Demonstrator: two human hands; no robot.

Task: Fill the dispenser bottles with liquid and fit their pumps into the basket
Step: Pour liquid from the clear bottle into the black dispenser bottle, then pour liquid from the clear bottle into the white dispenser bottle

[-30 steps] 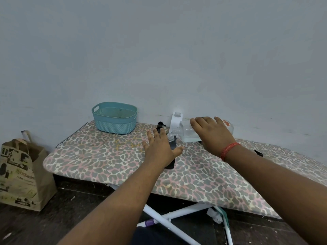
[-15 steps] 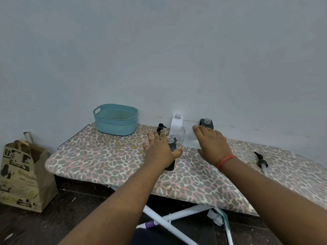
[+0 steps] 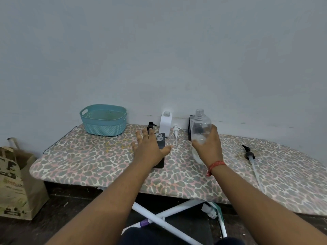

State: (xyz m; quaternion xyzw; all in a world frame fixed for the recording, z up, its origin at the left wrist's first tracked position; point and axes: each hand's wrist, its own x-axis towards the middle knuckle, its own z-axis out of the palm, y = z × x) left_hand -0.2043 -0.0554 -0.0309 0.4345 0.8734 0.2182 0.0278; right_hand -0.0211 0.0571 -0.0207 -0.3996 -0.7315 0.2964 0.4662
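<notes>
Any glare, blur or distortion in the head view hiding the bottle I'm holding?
Head view: soft, even light, no glare. Wide-angle bending curves the ironing board edges. The clear bottle in the right hand is sharp, though its transparency blurs its outline against the wall.

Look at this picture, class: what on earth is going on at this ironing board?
A person is working at an ironing board. The right hand grips a clear bottle, upright and uncapped. The left hand, fingers spread, is at a black dispenser bottle whose neck is open. A white bottle stands behind, three pumps lie loose on the board, and the teal basket appears to hold no bottles.
</notes>
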